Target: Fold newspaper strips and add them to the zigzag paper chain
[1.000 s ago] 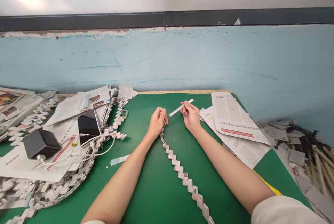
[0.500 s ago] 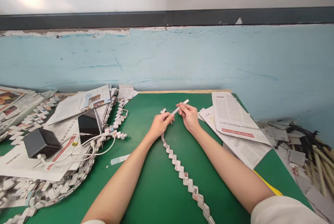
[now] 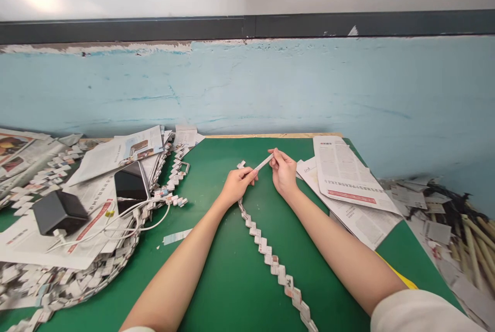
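Note:
A narrow folded paper strip [image 3: 264, 162] runs between my two hands, slanting up to the right. My left hand [image 3: 236, 185] is closed, pinching the strip's lower end between thumb and fingers. The same hand is at the top of a zigzag chain of folded newspaper [image 3: 266, 252], whose tip pokes out above the fingers. From there the chain trails down the green table toward me. My right hand [image 3: 284, 171] pinches the strip's upper end with thumb and forefinger, its other fingers curled.
Left of my hands lie a phone [image 3: 131, 182], a black box-shaped device [image 3: 60, 212], a white cable [image 3: 149, 228], newspaper sheets and more paper chain [image 3: 116, 265]. Newspapers [image 3: 348, 177] are stacked at the right. A paper scrap [image 3: 177, 236] rests by my left forearm. A blue wall stands behind.
My right hand has shifted slightly right along the strip, its fingers now covering the upper end that stuck out before. My left hand holds nearly the same place.

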The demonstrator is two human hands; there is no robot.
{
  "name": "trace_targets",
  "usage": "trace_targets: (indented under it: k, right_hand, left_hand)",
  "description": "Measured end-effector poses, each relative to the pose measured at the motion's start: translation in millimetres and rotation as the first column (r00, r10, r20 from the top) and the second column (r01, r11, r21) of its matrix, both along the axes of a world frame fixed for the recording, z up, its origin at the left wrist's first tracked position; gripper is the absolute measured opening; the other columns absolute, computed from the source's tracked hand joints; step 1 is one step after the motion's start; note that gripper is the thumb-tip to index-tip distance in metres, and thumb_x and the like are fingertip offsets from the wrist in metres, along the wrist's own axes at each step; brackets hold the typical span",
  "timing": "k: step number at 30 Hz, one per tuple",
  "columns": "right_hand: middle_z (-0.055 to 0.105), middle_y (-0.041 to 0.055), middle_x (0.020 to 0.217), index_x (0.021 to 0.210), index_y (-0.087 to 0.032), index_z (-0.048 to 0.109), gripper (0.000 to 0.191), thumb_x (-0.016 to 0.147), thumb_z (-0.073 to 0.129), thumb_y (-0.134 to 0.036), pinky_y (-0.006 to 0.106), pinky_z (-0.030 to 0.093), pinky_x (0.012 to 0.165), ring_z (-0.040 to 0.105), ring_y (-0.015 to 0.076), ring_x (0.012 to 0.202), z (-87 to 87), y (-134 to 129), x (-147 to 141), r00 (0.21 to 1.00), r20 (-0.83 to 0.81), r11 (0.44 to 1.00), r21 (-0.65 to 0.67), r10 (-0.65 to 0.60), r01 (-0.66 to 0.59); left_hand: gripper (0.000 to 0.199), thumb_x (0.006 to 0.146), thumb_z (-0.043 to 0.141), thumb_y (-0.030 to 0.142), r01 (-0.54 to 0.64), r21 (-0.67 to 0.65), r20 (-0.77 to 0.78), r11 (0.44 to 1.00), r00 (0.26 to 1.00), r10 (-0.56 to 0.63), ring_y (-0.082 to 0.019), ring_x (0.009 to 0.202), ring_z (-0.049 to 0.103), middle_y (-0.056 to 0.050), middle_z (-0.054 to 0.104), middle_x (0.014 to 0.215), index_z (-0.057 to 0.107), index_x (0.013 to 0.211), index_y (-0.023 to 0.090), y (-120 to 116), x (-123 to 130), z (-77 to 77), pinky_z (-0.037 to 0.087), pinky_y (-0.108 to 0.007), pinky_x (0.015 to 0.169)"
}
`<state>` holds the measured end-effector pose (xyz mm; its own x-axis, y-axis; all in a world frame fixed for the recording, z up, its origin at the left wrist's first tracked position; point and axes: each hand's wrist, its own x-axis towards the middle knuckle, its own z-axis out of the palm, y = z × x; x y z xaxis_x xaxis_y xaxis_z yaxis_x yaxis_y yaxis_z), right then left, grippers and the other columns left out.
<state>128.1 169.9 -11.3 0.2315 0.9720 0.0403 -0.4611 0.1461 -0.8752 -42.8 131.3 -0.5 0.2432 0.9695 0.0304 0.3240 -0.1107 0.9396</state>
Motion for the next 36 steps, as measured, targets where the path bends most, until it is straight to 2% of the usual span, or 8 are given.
trace_targets:
  k: [6, 10, 13, 20, 25, 27, 32, 36]
  right_hand:
    - [0.049, -0.0019, 0.061, 0.087, -0.019, 0.080, 0.040, 0.088, 0.075, -0.058, 0.029, 0.036, 0.054, 0.042, 0.0118, 0.057, 2.1, -6, -3, 0.984, 0.176, 0.998, 0.038, 0.034, -0.042]
    - [0.057, -0.0006, 0.064, 0.095, -0.018, 0.083, 0.040, 0.089, 0.073, -0.056, 0.030, 0.042, 0.061, 0.050, 0.0140, 0.061, 2.8, -11, -5, 0.895, 0.413, 0.979, 0.039, 0.167, -0.201]
    - [0.062, 0.0002, 0.065, 0.103, -0.017, 0.084, 0.039, 0.090, 0.073, -0.053, 0.031, 0.046, 0.065, 0.055, 0.0164, 0.064, 3.2, -13, -7, 0.849, 0.510, 0.982, 0.037, 0.139, -0.184]
    - [0.076, 0.0093, 0.094, 0.069, -0.022, 0.076, 0.038, 0.094, 0.068, -0.049, 0.036, 0.053, 0.079, 0.069, 0.0275, 0.096, 4.7, -19, -12, 0.822, 0.567, 0.970, 0.166, 0.055, -0.179]
    - [0.065, 0.0002, 0.068, 0.118, -0.022, 0.081, 0.039, 0.095, 0.067, -0.051, 0.029, 0.043, 0.058, 0.051, 0.0152, 0.057, 2.1, -18, -11, 0.818, 0.558, 0.979, 0.043, 0.140, -0.197]
    - [0.059, -0.0022, 0.060, 0.121, -0.021, 0.080, 0.043, 0.095, 0.066, -0.051, 0.028, 0.040, 0.055, 0.045, 0.0132, 0.052, 1.4, -17, -11, 0.813, 0.548, 0.971, 0.005, 0.196, -0.237]
    - [0.069, 0.0008, 0.079, 0.126, -0.025, 0.079, 0.037, 0.097, 0.062, -0.041, 0.028, 0.045, 0.063, 0.051, 0.0142, 0.063, -1.1, -16, -11, 0.791, 0.599, 0.960, 0.132, 0.121, -0.247]
    - [0.063, 0.0010, 0.079, 0.127, -0.027, 0.079, 0.038, 0.099, 0.053, -0.025, 0.029, 0.048, 0.074, 0.056, 0.0154, 0.071, -5.5, -16, -12, 0.717, 0.696, 0.919, 0.253, 0.046, -0.304]
  left_hand:
    - [0.043, 0.096, 0.057, 0.055, -0.032, -0.009, 0.038, 0.999, 0.999, 0.033, -0.014, 0.062, 0.054, 0.001, 0.064, 0.063, 0.070, 0.076, 0.019, 2, 0, -2.5, 0.043, -0.027, 0.063]
    - [0.045, 0.097, 0.057, 0.056, -0.033, -0.017, 0.073, 0.999, 0.997, 0.034, -0.014, 0.062, 0.054, 0.001, 0.063, 0.063, 0.068, 0.074, 0.019, 2, -1, -4.5, 0.044, -0.028, 0.064]
    - [0.045, 0.097, 0.057, 0.056, -0.023, -0.020, 0.081, 1.000, 0.996, 0.024, -0.014, 0.062, 0.054, 0.001, 0.063, 0.063, 0.067, 0.074, 0.019, 3, -2, -5.1, 0.045, -0.028, 0.065]
    - [0.048, 0.097, 0.054, 0.060, -0.029, -0.027, 0.078, 0.999, 0.996, 0.031, -0.014, 0.062, 0.055, 0.000, 0.064, 0.064, 0.066, 0.074, 0.019, 2, -2, -4.8, 0.047, -0.029, 0.065]
    - [0.048, 0.097, 0.054, 0.060, -0.032, -0.046, 0.113, 0.998, 0.993, 0.037, -0.014, 0.062, 0.055, 0.000, 0.063, 0.064, 0.064, 0.074, 0.019, 3, -2, -4.8, 0.047, -0.027, 0.064]
    - [0.048, 0.097, 0.055, 0.060, -0.030, -0.049, 0.109, 0.998, 0.993, 0.035, -0.014, 0.061, 0.054, 0.000, 0.062, 0.063, 0.064, 0.074, 0.019, 4, -3, -5.1, 0.046, -0.027, 0.063]
    - [0.050, 0.095, 0.054, 0.063, -0.021, -0.053, 0.120, 0.998, 0.992, 0.028, -0.014, 0.061, 0.054, -0.001, 0.061, 0.064, 0.063, 0.075, 0.018, 7, -3, -7.0, 0.045, -0.027, 0.062]
    - [0.045, 0.090, 0.059, 0.060, -0.021, -0.075, 0.214, 0.997, 0.976, 0.036, -0.013, 0.058, 0.051, -0.001, 0.060, 0.063, 0.063, 0.074, 0.018, 10, -2, -7.9, 0.042, -0.027, 0.060]
